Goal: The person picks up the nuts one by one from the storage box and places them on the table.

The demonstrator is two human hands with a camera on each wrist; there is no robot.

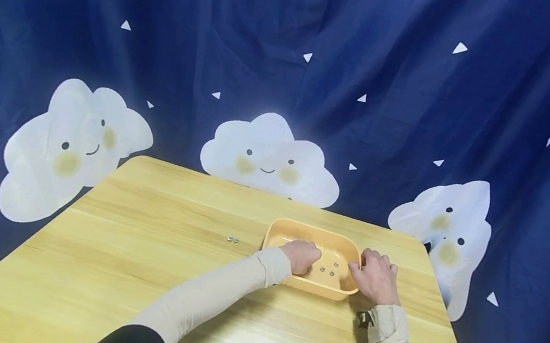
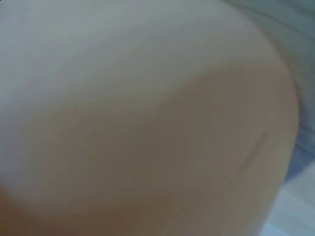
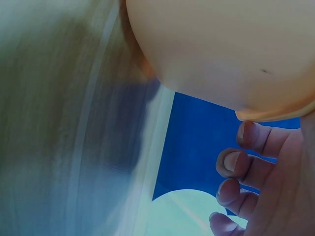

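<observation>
A light orange plastic basin stands on the table, with three small shiny metal pieces lying on its floor. My left hand reaches over the near rim into its left half, knuckles up; its fingertips are hidden, and I cannot tell what they hold. At the right end, my right hand grips the basin's rim, thumb over the edge. In the right wrist view, bent fingers hang just outside the rim. The basin's blurred wall fills most of the left wrist view.
Two more small metal pieces lie on the wooden table, left of the basin. Behind the table hangs a dark blue curtain with white clouds. The table's right edge runs close beyond my right hand.
</observation>
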